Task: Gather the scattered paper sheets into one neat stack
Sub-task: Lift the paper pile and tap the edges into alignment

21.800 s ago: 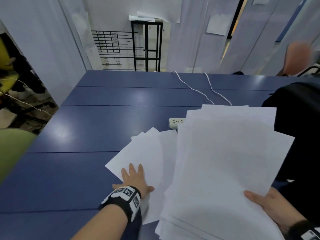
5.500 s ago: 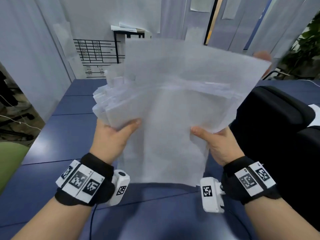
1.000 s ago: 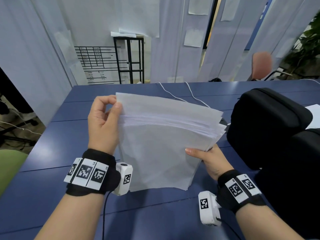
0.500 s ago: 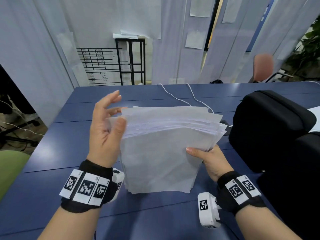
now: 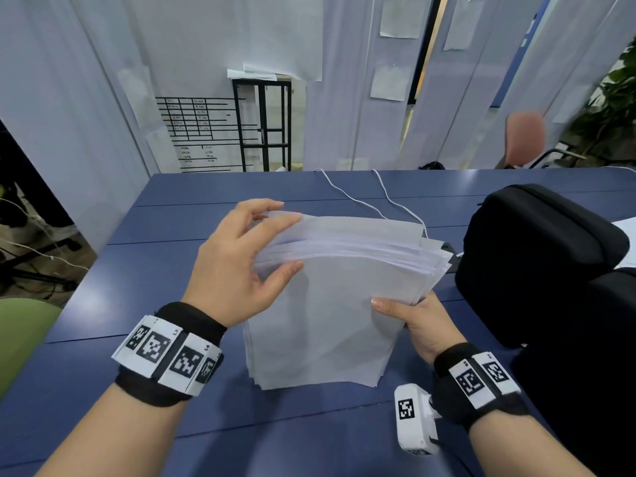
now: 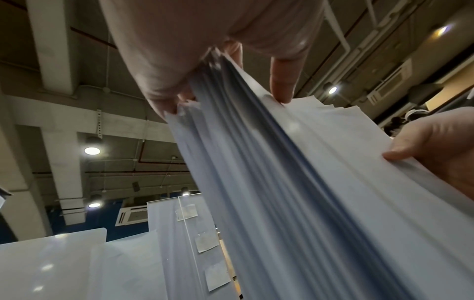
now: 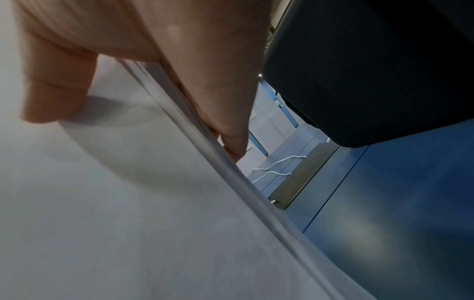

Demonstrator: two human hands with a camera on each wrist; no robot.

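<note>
The right hand (image 5: pixel 425 325) grips the paper stack (image 5: pixel 330 304) upright on the counter (image 5: pixel 137 270) so the left hand (image 5: pixel 234 266), pinching its corner, can square edges.

Thick stack of white paper sheets (image 5: pixel 330 304) hides right hand (image 5: pixel 425 325) fingers behind it & part of blue bench (image 5: pixel 155 270). Black fabric bag (image 5: pixel 537 256) at bench's right edge cut off by frame. Right wrist view blurred.
</note>
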